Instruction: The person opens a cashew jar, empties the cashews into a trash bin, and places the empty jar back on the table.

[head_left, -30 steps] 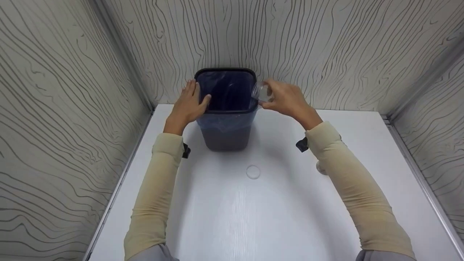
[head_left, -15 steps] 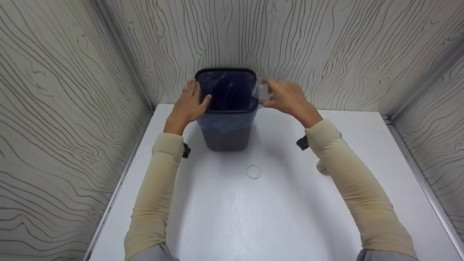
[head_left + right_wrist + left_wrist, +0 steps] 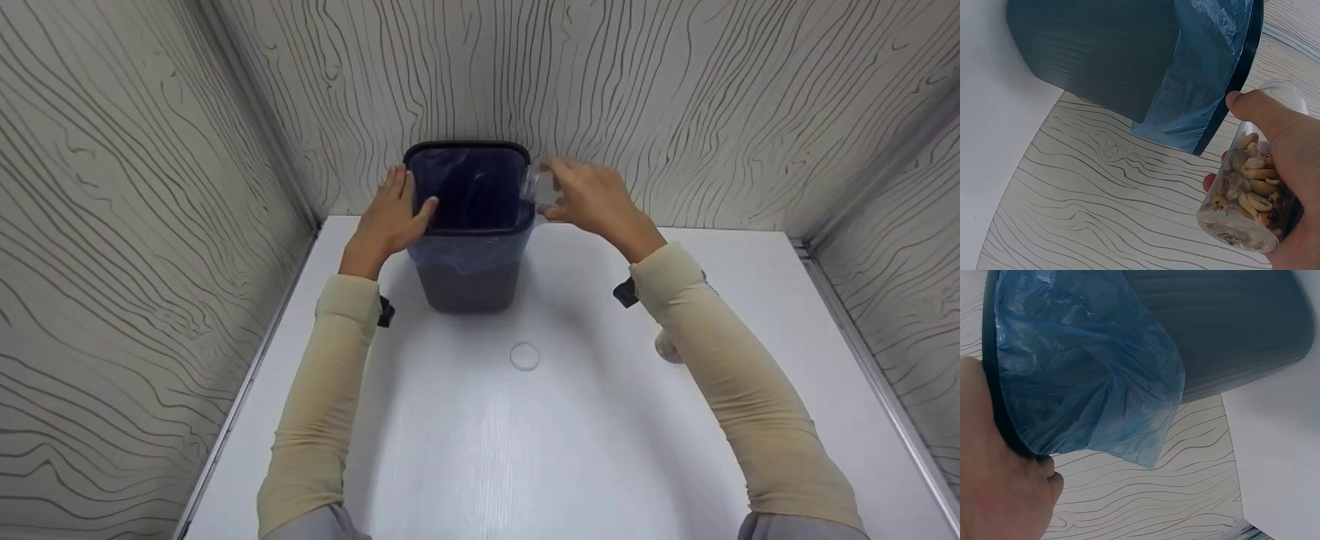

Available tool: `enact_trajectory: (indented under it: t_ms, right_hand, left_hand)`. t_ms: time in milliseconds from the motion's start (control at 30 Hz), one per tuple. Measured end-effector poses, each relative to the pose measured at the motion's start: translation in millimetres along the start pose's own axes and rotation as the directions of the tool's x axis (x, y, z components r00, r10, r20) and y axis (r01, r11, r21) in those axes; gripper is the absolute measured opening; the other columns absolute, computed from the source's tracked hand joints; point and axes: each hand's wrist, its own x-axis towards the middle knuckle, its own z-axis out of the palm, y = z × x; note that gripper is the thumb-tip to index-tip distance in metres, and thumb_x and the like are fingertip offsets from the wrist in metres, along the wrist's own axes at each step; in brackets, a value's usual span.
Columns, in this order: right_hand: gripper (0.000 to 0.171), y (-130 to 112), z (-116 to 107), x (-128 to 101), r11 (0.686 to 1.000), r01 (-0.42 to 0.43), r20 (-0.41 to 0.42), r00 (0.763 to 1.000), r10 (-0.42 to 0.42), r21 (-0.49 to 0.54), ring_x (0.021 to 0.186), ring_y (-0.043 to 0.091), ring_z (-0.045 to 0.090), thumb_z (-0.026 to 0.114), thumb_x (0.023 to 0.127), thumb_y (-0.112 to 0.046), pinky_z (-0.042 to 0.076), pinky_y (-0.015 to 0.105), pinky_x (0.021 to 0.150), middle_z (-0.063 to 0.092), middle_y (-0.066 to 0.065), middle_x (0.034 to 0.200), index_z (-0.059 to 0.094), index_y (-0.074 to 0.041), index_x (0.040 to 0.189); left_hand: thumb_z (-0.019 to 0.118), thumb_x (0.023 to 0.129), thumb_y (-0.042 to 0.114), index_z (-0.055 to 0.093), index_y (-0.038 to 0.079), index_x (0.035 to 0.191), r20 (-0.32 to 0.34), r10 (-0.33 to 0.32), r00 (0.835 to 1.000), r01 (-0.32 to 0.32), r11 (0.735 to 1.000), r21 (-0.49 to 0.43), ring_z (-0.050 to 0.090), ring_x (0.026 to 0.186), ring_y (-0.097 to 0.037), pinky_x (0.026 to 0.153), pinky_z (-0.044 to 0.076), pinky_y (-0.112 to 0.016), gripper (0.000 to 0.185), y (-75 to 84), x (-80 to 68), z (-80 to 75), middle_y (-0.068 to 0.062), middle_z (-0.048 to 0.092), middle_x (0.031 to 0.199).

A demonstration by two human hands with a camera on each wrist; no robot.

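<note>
At the top centre of the head view, the right hand [image 3: 592,201] wraps its fingers round a clear jar [image 3: 1252,185] of nuts, tipped on its side with its long axis pointing left, its mouth just at the right rim of the dark bin [image 3: 469,225]. The left hand [image 3: 390,217] lies with fingers fairly straight over the bin's left rim, thumb hooked inside against the blue liner [image 3: 1084,371]. A round lid [image 3: 524,356] lies mid-frame on the white table [image 3: 525,450], boxed in by wood-grain walls [image 3: 112,225].

No text, label, brand, number or sign can be read in any view: the dark bin [image 3: 469,225], its blue liner [image 3: 1084,377] and the clear jar [image 3: 1252,191] carry no legible print.
</note>
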Motion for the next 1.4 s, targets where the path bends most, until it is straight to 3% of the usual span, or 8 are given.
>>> enact_trajectory:
  t_ms: [300, 700, 1400]
  right_hand:
    - [0.065, -0.6, -0.4, 2.7, 1.000, 0.013, -0.001, 1.000, -0.013, -0.022, 0.093, 0.030, 0.077, 0.087, 0.091, -0.032, 0.061, 0.050, 0.075, 0.076, 0.012, 0.115, 0.059, -0.008, 0.144]
    - [0.055, 0.0, 1.6, 5.1, 0.985, 0.113, -0.109, 0.986, -0.128, -0.131, 0.081, 0.033, 0.073, 0.087, 0.088, -0.025, 0.060, 0.050, 0.066, 0.077, 0.013, 0.109, 0.064, -0.007, 0.134]
    - [0.059, -1.7, -0.8, 7.5, 0.981, 0.092, -0.066, 0.992, -0.104, -0.172, 0.094, 0.037, 0.074, 0.091, 0.086, -0.023, 0.062, 0.052, 0.075, 0.075, 0.014, 0.122, 0.061, -0.008, 0.134]
  left_hand:
    - [0.028, 0.114, 0.055, 0.006, -0.002, 0.170, -0.011, -0.005, 1.000, 0.005, 1.000, -0.001, -0.006, 0.168, -0.033, 0.138, 0.003, -0.047, 0.082, 0.8, -0.7, 0.4, -0.020, -0.003, 0.180]
    - [0.028, 0.114, 0.057, 0.005, -0.001, 0.170, -0.002, -0.014, 1.000, 0.014, 1.000, -0.016, -0.008, 0.168, -0.031, 0.138, 0.001, -0.046, 0.084, 1.1, -0.3, -0.3, -0.019, -0.003, 0.180]
    - [0.026, 0.113, 0.057, 0.005, -0.001, 0.170, 0.000, -0.009, 1.000, 0.009, 1.000, -0.017, -0.009, 0.168, -0.030, 0.138, 0.001, -0.046, 0.084, 0.2, 0.2, 0.5, -0.018, -0.005, 0.180]
